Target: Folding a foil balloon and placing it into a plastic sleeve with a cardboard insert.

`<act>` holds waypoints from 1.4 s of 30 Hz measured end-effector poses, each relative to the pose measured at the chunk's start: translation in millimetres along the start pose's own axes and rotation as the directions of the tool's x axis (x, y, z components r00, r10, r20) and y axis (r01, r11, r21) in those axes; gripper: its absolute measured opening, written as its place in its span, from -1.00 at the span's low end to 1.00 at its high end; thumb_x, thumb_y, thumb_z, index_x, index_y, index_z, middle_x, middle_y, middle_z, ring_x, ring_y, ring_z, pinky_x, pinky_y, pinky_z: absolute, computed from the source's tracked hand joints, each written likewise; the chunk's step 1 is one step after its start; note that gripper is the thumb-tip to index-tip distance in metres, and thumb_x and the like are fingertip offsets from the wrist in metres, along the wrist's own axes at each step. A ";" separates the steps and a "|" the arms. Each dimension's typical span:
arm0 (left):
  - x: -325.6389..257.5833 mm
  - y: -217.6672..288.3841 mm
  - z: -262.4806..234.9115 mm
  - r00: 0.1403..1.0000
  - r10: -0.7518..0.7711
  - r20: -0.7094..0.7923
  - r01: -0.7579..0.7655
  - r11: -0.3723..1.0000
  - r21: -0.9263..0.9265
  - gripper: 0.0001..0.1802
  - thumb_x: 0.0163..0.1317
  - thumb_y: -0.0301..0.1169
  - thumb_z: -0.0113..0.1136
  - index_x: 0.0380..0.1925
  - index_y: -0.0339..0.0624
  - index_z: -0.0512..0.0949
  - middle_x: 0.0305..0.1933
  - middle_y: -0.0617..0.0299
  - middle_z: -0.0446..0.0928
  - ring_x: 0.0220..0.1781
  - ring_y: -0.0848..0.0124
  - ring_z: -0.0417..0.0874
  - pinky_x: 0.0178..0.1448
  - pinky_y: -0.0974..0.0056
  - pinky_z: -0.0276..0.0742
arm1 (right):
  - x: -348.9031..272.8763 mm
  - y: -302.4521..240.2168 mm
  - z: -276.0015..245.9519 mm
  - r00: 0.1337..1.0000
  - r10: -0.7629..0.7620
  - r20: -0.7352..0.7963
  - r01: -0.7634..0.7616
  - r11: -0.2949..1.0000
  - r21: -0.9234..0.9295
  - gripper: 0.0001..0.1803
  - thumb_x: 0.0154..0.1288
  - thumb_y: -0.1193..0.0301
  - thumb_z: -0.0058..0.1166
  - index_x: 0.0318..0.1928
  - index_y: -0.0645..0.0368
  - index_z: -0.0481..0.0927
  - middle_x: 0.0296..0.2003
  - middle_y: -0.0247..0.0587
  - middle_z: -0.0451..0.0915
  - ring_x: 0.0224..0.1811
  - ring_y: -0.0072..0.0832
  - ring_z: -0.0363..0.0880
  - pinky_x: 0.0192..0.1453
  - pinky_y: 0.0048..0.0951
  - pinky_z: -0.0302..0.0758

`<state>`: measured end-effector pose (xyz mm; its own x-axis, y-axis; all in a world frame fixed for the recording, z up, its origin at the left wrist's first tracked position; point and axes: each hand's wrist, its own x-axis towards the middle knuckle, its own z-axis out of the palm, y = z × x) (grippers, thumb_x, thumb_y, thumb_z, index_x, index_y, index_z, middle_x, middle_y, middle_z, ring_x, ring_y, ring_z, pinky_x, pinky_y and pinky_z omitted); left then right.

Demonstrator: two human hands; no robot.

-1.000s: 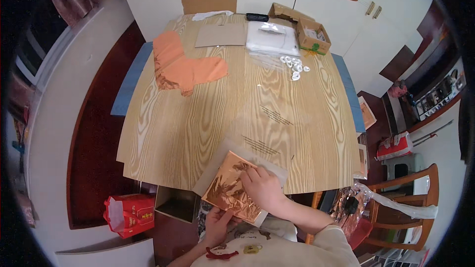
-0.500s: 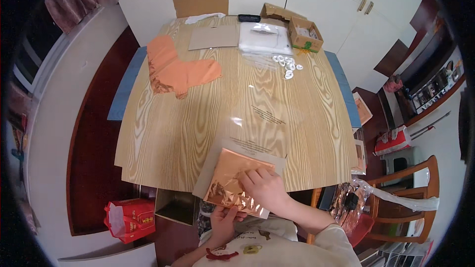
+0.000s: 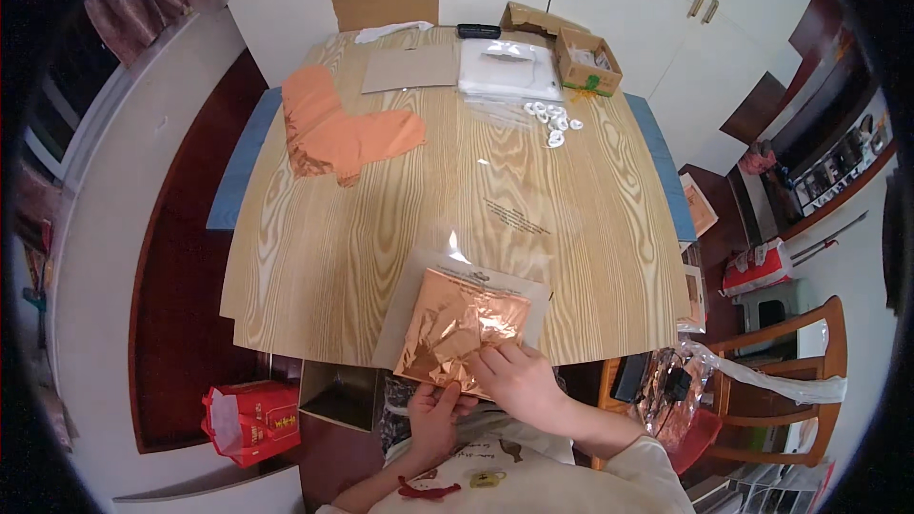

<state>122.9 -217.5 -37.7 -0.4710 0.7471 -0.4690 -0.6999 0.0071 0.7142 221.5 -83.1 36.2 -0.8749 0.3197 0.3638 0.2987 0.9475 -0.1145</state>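
Note:
A shiny, folded copper foil piece [image 3: 462,319] lies over a grey cardboard sheet [image 3: 398,312] at the table's near edge. Clear plastic film with printing, seemingly a bag [image 3: 514,214], stretches from it across the wood; whether the foil is fully inside I cannot tell. At the foil's near edge my left hand [image 3: 433,419] is closed, thumb on top and fingers underneath. Just right of that thumb, my right hand [image 3: 522,385] has its fingers bent down onto the lower right part of the foil, pinching there. Its fingertips are partly hidden.
A flat orange-copper foil shape [image 3: 347,133] lies at the far left. Toward the back are another grey board [image 3: 411,71], a stack of clear bags [image 3: 509,76], several small white coils [image 3: 552,119] and a cardboard box [image 3: 588,65]. A wooden chair [image 3: 828,381] stands right.
The foil and board have shifted slightly away from me. My right hand has slid from the foil's upper right down to its near edge, closer to my left hand.

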 end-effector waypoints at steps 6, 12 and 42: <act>0.5 -17.2 -18.5 0.999 0.017 -0.034 -0.013 0.993 0.117 -0.86 0.38 -0.41 0.16 -0.23 -0.25 0.61 -0.40 0.36 0.59 -0.50 0.65 0.44 -0.44 0.49 0.35 | -6.2 10.0 1.9 1.000 -0.007 0.019 0.007 1.000 0.023 -0.78 -0.04 0.35 0.12 -0.31 0.09 0.53 -0.42 -0.34 0.44 -0.28 -0.41 0.48 -0.24 -0.41 0.50; 5.9 -28.9 -41.9 0.994 -0.064 0.087 0.042 0.971 0.234 -0.81 0.41 -0.51 0.03 -0.10 -0.40 0.56 -0.15 0.18 0.63 -0.12 0.43 0.61 0.01 0.30 0.56 | -5.8 2.1 -2.5 0.999 -0.028 0.020 0.024 0.981 0.192 -0.68 0.02 0.35 0.15 -0.15 0.09 0.61 -0.21 -0.38 0.57 -0.12 -0.43 0.54 -0.10 -0.38 0.47; 17.4 -27.6 -24.5 0.982 0.059 0.182 -0.052 0.998 -0.044 -0.77 0.43 -0.47 -0.02 -0.17 -0.41 0.60 -0.15 0.07 0.65 -0.11 0.38 0.65 0.05 0.26 0.55 | -14.6 2.5 13.9 0.996 -0.020 -0.081 0.033 0.986 0.163 -0.60 0.03 0.30 0.18 -0.07 0.11 0.63 0.00 -0.26 0.56 0.10 -0.37 0.48 0.23 -0.25 0.34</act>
<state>120.9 -221.0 -78.3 -0.4059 0.8546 -0.3240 -0.6977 -0.0608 0.7138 229.7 -85.4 17.8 -0.8469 0.2986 0.4399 0.2032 0.9464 -0.2512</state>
